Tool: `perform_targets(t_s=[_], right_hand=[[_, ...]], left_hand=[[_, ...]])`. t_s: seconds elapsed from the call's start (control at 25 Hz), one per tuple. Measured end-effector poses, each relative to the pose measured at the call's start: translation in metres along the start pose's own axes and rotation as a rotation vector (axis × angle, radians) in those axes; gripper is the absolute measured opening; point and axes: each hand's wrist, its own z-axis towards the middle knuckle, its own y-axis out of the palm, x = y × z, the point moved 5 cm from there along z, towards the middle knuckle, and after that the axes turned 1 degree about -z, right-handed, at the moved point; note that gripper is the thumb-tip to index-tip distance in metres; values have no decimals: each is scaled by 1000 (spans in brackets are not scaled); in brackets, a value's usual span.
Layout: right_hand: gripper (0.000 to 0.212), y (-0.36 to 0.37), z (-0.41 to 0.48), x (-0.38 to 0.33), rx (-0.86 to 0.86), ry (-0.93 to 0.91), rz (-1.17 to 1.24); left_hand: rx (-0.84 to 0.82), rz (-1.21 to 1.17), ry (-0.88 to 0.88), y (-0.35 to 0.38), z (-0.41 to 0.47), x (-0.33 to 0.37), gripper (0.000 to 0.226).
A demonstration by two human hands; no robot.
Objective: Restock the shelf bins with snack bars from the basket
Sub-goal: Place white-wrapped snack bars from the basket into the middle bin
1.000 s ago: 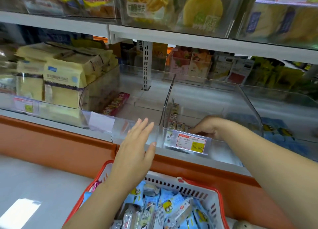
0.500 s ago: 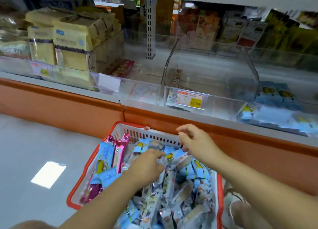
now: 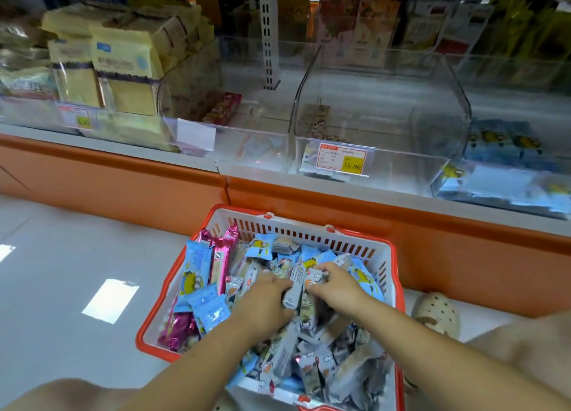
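Subject of inspection: the snack bars (image 3: 324,370), which are lying heaped in the red-and-white basket (image 3: 309,233) at the lower centre of the frame, on the floor below the shelf. In my judgement they are handling as light goods. The wrappers are looking glossy and slippery, crinkling under pressure, and the bar inside is likely stiff enough to snap or crush if squeezed hard. The sound place to take hold is across the long sides at mid-length, not by the crimped end seals, which would be slipping out of a pinch. Both forearms are reaching down and forward into the basket, wrists nearly level, and the hands are meeting at the top of the heap. The left hand (image 3: 262,302) is lying palm down with its fingers curling round a grey-white bar (image 3: 293,290), which is standing tilted, one end raised. The right hand (image 3: 338,287) is lying just beside it, fingers curling in and appearing to pinch wrappers on the heap; which bar it is holding cannot be told. The clear bin (image 3: 401,166) carrying the yellow price label (image 3: 343,161), in the upper middle of the frame, is showing only a few bars at its front left corner, so the restocking is judged to be far from finished.
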Motion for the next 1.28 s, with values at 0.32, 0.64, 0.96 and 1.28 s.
perform_targets(t_s=[0.32, 0.64, 0.96, 1.28], right_hand=[[21, -57, -26, -34, -31, -93, 616], [40, -102, -71, -94, 62, -447, 385], [32, -278, -49, -205, 596, -569, 356], [13, -244, 41, -157, 239, 120, 22]], left_hand=[[-160, -680, 2, -30, -9, 25, 30], [-14, -827, 207, -85, -18, 61, 32], [809, -83, 423, -206, 6, 88, 67], [700, 115, 306, -186, 49, 60, 74]])
